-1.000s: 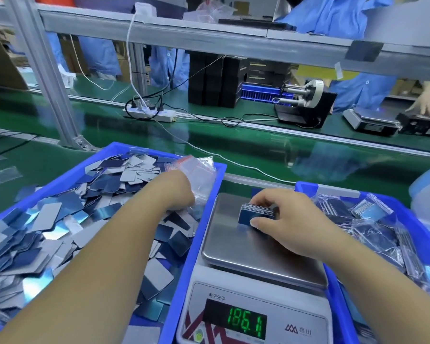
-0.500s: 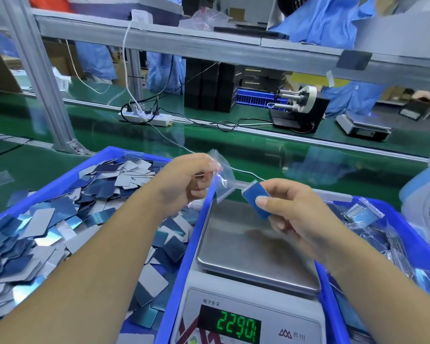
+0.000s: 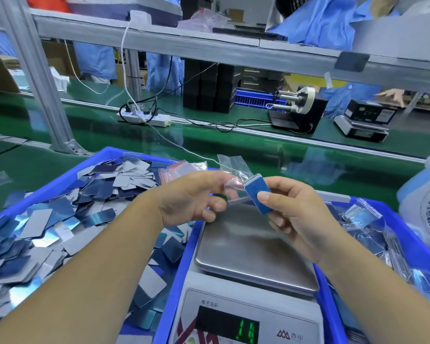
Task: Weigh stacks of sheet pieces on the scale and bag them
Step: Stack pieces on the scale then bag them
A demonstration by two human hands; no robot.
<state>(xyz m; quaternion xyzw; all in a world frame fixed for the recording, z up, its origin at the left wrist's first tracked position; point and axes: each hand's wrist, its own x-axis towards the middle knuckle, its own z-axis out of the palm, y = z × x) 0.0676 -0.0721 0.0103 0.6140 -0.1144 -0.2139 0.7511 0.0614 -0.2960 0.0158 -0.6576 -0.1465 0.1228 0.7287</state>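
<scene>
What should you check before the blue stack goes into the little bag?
1. Stack held firmly: ok. The right hand pinches the blue stack between thumb and fingers.
2. Bag in hand: ok. The left hand holds the clear bag.
3. Bag mouth open: cannot tell, the plastic is bunched and blurred.
4. Stack lined up with the bag: ok, its top end sits right at the bag.
5. Scale pan free: ok. The scale has nothing on its pan.
6. Bin for finished bags ready: ok. The right bin already holds filled bags.
</scene>
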